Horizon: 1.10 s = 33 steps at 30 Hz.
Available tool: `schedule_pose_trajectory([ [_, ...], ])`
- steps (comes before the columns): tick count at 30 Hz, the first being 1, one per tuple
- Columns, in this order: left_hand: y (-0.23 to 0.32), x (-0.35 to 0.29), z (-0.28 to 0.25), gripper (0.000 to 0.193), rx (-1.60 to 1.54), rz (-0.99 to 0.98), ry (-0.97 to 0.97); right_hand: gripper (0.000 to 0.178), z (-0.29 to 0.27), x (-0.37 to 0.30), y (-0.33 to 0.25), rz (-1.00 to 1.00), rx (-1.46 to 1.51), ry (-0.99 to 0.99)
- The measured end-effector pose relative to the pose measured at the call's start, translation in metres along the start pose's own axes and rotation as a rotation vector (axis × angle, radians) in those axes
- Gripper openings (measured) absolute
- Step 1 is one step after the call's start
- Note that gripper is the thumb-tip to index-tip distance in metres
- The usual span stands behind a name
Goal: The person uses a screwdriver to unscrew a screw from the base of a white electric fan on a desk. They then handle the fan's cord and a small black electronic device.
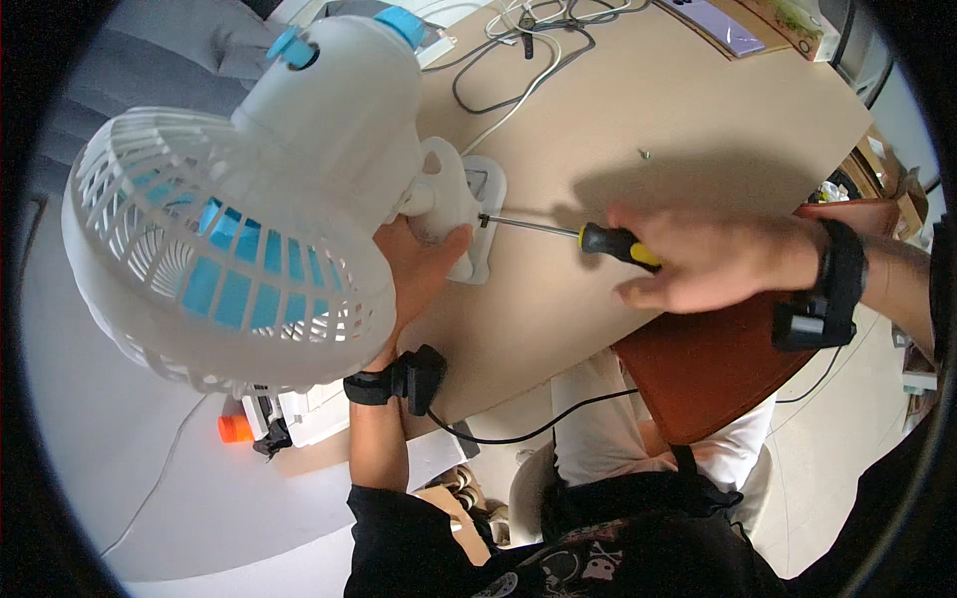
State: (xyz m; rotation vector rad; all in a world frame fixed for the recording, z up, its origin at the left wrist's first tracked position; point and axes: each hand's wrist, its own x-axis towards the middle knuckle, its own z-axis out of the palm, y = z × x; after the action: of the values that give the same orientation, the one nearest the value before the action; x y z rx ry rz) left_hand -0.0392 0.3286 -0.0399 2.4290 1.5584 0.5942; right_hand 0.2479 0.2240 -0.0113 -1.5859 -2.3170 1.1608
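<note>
A white fan (334, 130) with blue blades behind a slatted guard lies tilted at the left, its head toward me. My left hand (414, 269) is closed around the fan's neck beside its white base (480, 261), partly hidden by the guard. From the right, my right hand (733, 257) grips the black and yellow handle of a screwdriver (610, 242); its fingers are slightly blurred. The screwdriver's shaft runs left, and its tip meets a small dark spot at the side of the fan's joint. A tiny screw-like piece (646, 154) rests on the table.
Grey and white cables (568, 45) lie coiled at the table's (543, 334) far side. A purple phone-shaped thing (718, 25) is at the far right. A brown leather-like flap (698, 379) hangs over my lap. Black straps with small devices circle both wrists, and a black cable (528, 437) runs between them.
</note>
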Motion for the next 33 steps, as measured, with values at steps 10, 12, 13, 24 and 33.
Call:
schedule_pose_trajectory([
  [10,0.0,-0.003,-0.003,0.052,0.031,0.033,0.041,0.025,0.021,0.005,0.004,-0.098,-0.013,0.216],
  [12,0.008,-0.004,-0.006,0.052,0.011,0.034,0.026,0.023,0.016,0.007,0.003,-0.142,-0.041,0.234],
  [13,0.01,-0.004,-0.006,0.054,0.043,0.011,0.029,0.023,0.013,0.008,0.003,-0.182,-0.073,0.252],
  [24,0.01,0.001,-0.006,0.054,0.031,-0.036,-0.073,0.021,-0.011,-0.006,-0.005,0.131,0.645,-0.155],
  [33,0.007,0.02,-0.009,0.07,-0.231,0.276,-0.232,0.032,-0.008,-0.109,-0.007,0.1,0.09,0.144],
])
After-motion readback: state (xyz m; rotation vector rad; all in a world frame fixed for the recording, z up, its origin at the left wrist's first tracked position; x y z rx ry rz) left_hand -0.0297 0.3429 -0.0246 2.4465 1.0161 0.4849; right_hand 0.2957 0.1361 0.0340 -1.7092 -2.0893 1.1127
